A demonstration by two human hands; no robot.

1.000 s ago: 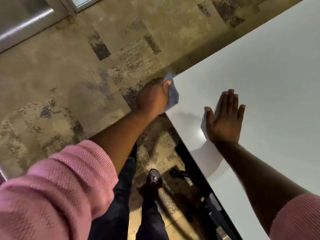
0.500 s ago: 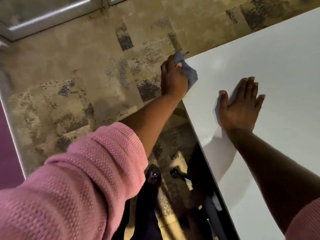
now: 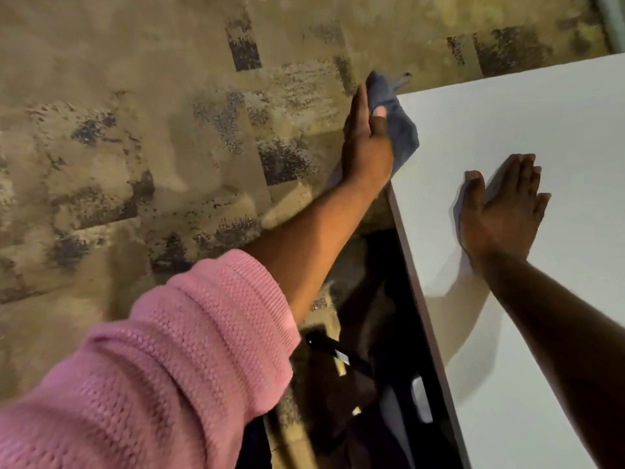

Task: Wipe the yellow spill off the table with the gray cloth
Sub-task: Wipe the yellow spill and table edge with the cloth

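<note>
Cloth [image 3: 395, 123], gray and bunched, sits right at the table's [image 3: 527, 116] corner, upper middle of frame, clamped under the left hand's [image 3: 367, 147] thumb. Right hand [image 3: 500, 211] lies flat on the white top at right, fingers together, holding nothing. Patchy carpet [image 3: 135, 130] fills the left.

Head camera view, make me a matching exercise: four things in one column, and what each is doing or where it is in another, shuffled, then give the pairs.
Things:
1. left hand
2. right hand
3. gray cloth
4. pink sleeve

States:
A. lies flat, palm down, on the white table
B. draped over the table's corner edge
C. covers the near part of the left arm
D. grips the cloth at the table's edge

Pairs: 1-D, 2-A, 3-B, 4-C
</note>
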